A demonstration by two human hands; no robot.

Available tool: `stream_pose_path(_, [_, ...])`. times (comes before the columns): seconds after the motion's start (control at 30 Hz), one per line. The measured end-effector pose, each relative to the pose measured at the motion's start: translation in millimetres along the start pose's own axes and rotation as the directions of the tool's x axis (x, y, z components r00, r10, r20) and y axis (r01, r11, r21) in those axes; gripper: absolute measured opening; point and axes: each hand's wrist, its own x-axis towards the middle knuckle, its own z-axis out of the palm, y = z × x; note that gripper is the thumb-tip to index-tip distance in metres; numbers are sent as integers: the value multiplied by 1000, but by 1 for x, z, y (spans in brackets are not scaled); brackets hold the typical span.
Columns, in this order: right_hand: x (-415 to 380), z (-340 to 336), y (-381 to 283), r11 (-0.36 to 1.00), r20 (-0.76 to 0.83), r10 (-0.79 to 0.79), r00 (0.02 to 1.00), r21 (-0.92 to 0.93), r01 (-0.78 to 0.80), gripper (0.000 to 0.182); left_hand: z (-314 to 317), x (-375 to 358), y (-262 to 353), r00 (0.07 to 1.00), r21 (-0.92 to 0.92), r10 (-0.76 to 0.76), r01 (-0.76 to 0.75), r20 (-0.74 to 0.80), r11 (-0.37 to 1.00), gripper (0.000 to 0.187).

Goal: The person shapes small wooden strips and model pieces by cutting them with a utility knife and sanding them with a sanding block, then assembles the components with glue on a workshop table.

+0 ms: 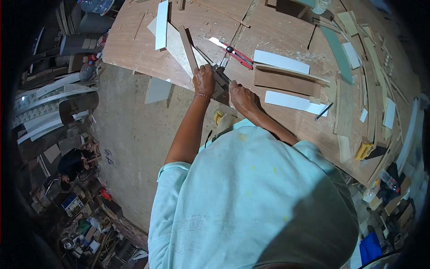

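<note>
My left hand (204,80) is closed at the near end of a narrow brown wood strip (188,49), which points away over the table. My right hand (242,97) is closed at the side of a dark metal tool (220,81) at the table's front edge; its exact kind does not show. The tool sits between my two hands. Just beyond them lies a red-handled cutter (239,58) with a pale blade. Under the strip is a thin pale board (178,50), and a white strip (161,26) lies across its far left part.
On the wooden table (127,36), right of my hands, are white panels (281,61), a brown channel-shaped wood piece (286,83) and a pen (324,111). A yellow-handled saw (364,151) lies far right among long strips. At left, a person (74,161) sits amid workshop clutter.
</note>
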Motion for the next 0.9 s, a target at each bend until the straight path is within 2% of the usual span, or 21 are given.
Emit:
stream_pose_path(0.23, [38,4,-17,999,6,-20,1000,46,20,17,-1,-3,-1,999,-28,40,-41,-19,999,12])
stream_pose_path(0.3, [45,6,-17,998,-23,-19,1000,58,20,19,-5,1,4,999,-1,-32,32,31,1000,12])
stream_pose_path(0.37, [34,7,-7,1000,-8,-12,1000,-11,12,19,-7,2,5,999,-15,-21,22,34,1000,13])
stream_pose_path(0.43, [6,0,0,999,-12,-14,1000,45,15,20,-8,2,4,997,39,-25,23,77,999,8])
stream_pose_path(0.47, [0,-5,2,1000,90,12,996,-9,-12,18,-9,3,2,997,37,-29,27,75,999,8])
stream_pose_path(0.5, [-3,-3,2,1000,94,19,995,-9,-19,18,-8,1,2,998,22,-18,17,61,1000,8])
stream_pose_path(0.6, [9,1,0,1000,53,10,999,-18,-9,18,-7,2,3,999,9,4,-4,33,1000,9])
stream_pose_path(0.67, [29,8,-7,998,-40,-18,999,53,20,23,-4,0,1,999,18,11,-12,39,1000,9])
stream_pose_path(0.77, [47,16,-11,1000,-29,-12,1000,19,12,24,-2,1,0,1000,-52,-16,17,9,999,15])
stream_pose_path(0.83, [28,14,-1,999,-28,-11,1000,30,11,23,-4,2,2,997,-30,-62,64,42,998,13])
stream_pose_path(0.9, [2,7,10,999,-35,-22,999,46,24,21,-4,0,2,998,-16,-41,42,50,999,10])
